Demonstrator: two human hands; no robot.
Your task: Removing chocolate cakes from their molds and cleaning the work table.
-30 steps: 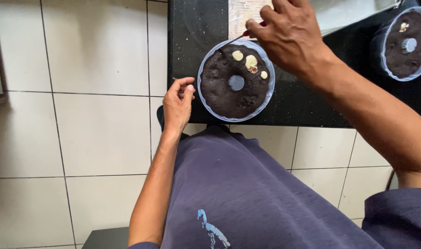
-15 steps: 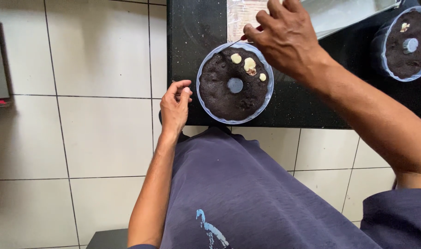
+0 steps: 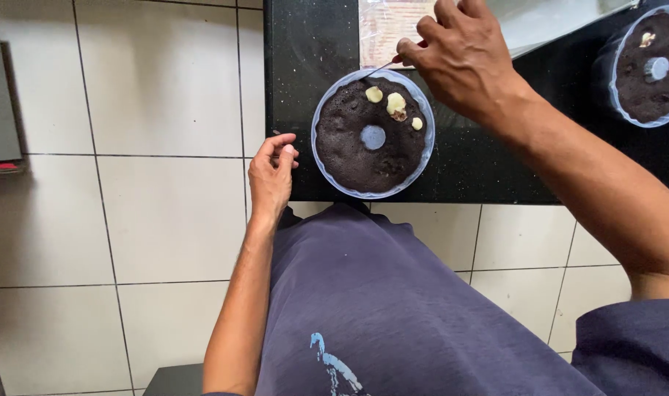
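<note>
A dark navy short-sleeved shirt (image 3: pixel 393 308) is worn, with a small pale blue printed mark (image 3: pixel 334 367) low on the front, its shape hard to make out. Both forearms are left bare.

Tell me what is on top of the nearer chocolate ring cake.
Three pale dollops sit on the nearer cake's far side. The right hand holds a thin tool there; its tip is hard to see.

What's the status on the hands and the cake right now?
Right hand grips a thin tool over the ring cake. Left hand rests at the counter edge, empty. Three pale dollops on top. Nothing blocking.
</note>
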